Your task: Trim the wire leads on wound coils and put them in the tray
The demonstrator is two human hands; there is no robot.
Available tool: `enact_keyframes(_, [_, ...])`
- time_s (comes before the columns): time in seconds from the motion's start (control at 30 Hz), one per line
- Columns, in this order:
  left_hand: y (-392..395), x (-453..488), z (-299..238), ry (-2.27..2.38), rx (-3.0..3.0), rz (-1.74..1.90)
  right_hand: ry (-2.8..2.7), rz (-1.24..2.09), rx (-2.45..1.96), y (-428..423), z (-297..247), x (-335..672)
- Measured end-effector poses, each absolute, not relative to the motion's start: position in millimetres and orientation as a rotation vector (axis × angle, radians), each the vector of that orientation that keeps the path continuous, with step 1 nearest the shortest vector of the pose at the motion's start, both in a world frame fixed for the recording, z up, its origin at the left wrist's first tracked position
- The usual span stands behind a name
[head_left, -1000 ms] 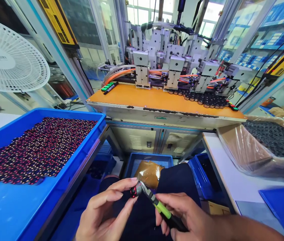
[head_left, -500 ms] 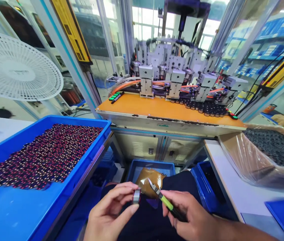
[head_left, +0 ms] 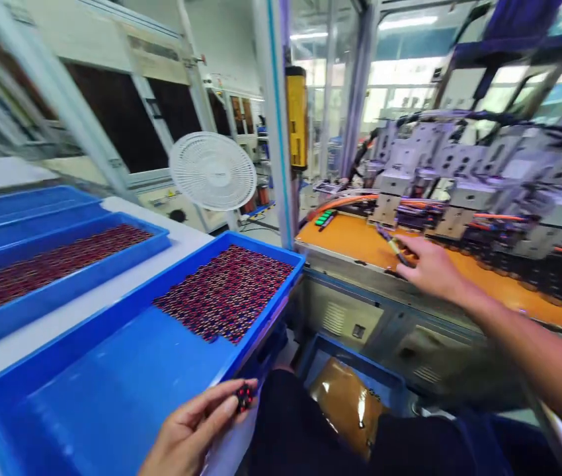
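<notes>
My left hand pinches a small round part, black with red spots, between thumb and fingers near the front edge of a blue tray. Rows of similar dark red-and-black parts fill the tray's far end. Stretched out to the right, my right hand is closed round a pair of cutting pliers with black and yellow-green handles. The pliers are over the front of the orange worktop, pointing up and left; whether they touch it I cannot tell.
Behind the worktop stands a machine with several grey metal units and orange hoses. Dark round parts line its base. A white fan is beyond the tray. More blue trays lie left. A floor bin holds a brown bag.
The view has swung left. My right hand has moved from my lap out to the orange worktop with the pliers. My left hand, still holding the part, is now beside the blue tray.
</notes>
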State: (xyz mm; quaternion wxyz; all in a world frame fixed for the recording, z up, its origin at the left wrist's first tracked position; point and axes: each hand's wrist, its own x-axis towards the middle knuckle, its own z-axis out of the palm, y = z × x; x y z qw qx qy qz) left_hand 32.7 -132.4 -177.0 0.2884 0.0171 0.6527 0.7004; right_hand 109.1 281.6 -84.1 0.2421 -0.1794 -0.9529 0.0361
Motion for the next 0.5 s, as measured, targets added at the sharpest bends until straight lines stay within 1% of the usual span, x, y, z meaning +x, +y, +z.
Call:
enact_keyframes(0.13, [-171,-22,-180,1.907,-0.04,1.905,-2.636,0.071,-0.539,305,-91,57])
enact_keyframes(0.2, [-184,-43,-188,2.085,0.04,1.81,-2.652,0.059,-0.542,309,-96,43])
enact_keyframes(0.3, [-189,-68,-204,2.3,0.276,1.546,-2.673,0.002,-0.531,317,-104,30])
enact_keyframes(0.43, [-179,-93,-232,2.608,0.754,1.032,-2.661,-0.165,-0.466,331,-114,17])
enact_keyframes(0.5, [-174,-102,-246,2.692,0.87,0.86,-2.643,-0.197,-0.425,334,-116,13])
